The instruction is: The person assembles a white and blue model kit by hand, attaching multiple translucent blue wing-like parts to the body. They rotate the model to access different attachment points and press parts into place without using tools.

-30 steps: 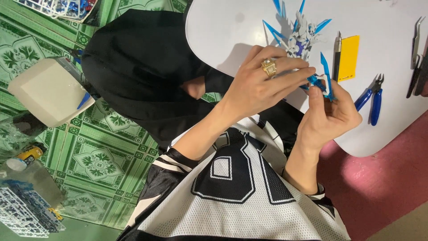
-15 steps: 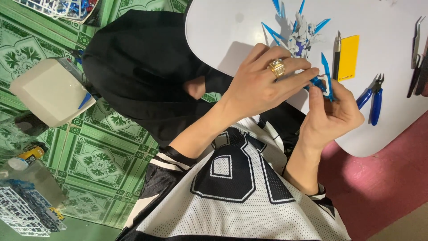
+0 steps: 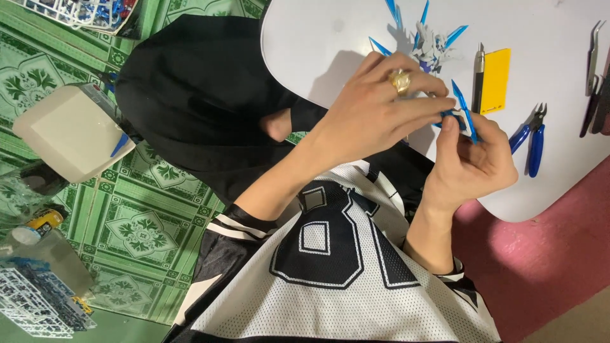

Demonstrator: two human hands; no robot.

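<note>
Both hands meet over the near edge of the white table (image 3: 330, 57). The left hand (image 3: 375, 117), a gold ring (image 3: 401, 81) on 1 finger, pinches the small blue and white model part (image 3: 462, 117) with its fingertips, and the right hand (image 3: 473, 159) grips the same part from below, thumb pressed up against it. The part is in the air just above the tabletop, between the 2 hands.

The table is a smooth, rounded white top. On it, just beyond the hands, stands a white model figure with blue pointed wings (image 3: 432, 41). Beside it lie a dark craft knife (image 3: 478, 73) and a flat yellow rectangular piece (image 3: 495, 79), touching or nearly so. Blue-handled nippers (image 3: 532, 136) lie close to the right hand, near the curved table edge; metal tweezers (image 3: 593, 54) sit further along it.

Bare white surface lies open beyond the figure. Beneath the table edge is a pink floor (image 3: 546, 254); on the other side, green patterned tiles (image 3: 140, 228). There a beige box (image 3: 73, 130) rests, with white plastic part frames (image 3: 38, 305) near the picture's corner.
</note>
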